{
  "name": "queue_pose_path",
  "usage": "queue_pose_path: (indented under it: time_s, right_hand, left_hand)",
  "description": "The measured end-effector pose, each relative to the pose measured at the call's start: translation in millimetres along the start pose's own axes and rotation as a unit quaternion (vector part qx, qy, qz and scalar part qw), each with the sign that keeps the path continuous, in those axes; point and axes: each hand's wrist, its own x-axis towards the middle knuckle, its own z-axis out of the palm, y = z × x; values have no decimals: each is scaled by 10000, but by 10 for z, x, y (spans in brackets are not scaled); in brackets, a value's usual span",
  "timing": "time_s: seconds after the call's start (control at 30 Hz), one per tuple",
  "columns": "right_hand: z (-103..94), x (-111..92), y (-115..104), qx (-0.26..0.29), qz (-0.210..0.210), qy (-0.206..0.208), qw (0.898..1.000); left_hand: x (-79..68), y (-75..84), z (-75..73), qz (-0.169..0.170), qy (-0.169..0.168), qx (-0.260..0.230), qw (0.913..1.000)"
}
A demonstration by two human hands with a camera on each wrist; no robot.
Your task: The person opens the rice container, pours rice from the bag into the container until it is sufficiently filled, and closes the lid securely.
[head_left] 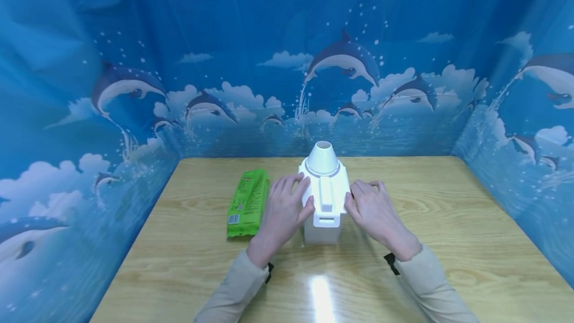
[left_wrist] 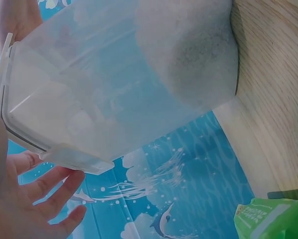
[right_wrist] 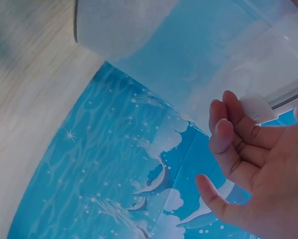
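A tall, clear plastic storage container (left_wrist: 124, 84) with pale, grainy contents in its bottom stands upright on the table. Its white lid (head_left: 309, 167) has side latches and carries a white cone-shaped cap (head_left: 323, 159). On the left, my left hand (head_left: 284, 206) holds the lid's edge, thumb on top and fingertips against a side latch (left_wrist: 79, 160), which slants outward. Across from it, my right hand (head_left: 374, 211) grips the lid's other edge, its bent fingers at the right latch (right_wrist: 257, 108) and its thumb on top.
A green printed packet (head_left: 248, 203) lies flat just left of the container, near my left hand. The wood-grain table (head_left: 179, 263) is bordered at the back and sides by a blue dolphin-print curtain (head_left: 251, 64).
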Motion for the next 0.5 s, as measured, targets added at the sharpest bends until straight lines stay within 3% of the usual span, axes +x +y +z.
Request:
queue_pose_path:
  time_s: [0.5]
  right_hand:
    - [-28, -12, -34, -227, 79, -61, 9997]
  left_hand:
    - [-8, -24, 16, -102, -39, -386, 9992]
